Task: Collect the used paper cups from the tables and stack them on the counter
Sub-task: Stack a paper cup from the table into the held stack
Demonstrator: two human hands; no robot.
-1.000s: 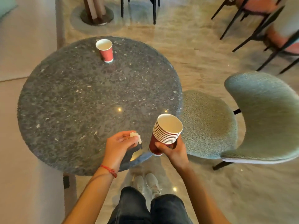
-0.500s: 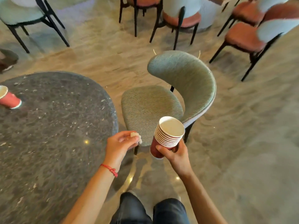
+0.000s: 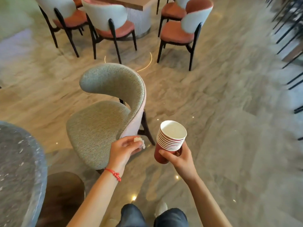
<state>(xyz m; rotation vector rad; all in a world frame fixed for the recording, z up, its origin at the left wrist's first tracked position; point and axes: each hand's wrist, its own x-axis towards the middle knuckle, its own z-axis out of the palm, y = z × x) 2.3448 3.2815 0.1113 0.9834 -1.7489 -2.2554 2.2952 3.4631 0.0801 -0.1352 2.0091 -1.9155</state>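
Observation:
A stack of several red paper cups [image 3: 169, 141] with white insides is held upright in my right hand [image 3: 179, 158], gripped around the lowest cup. My left hand [image 3: 123, 149], with a red string on its wrist, pinches a small crumpled white tissue [image 3: 139, 141] just left of the stack. Both hands hover above the floor, in front of a green chair. No loose cup is in view.
A grey-green upholstered chair [image 3: 105, 117] stands right ahead of my hands. The round dark stone table [image 3: 18, 169] fills the lower left edge. Pink-and-white chairs [image 3: 182, 28] ring a white-based table [image 3: 139, 15] at the back. Open marble floor lies to the right.
My view has swung right, away from the round table; the single red cup on it has left the frame. Both hands keep their hold on the tissue and the cup stack.

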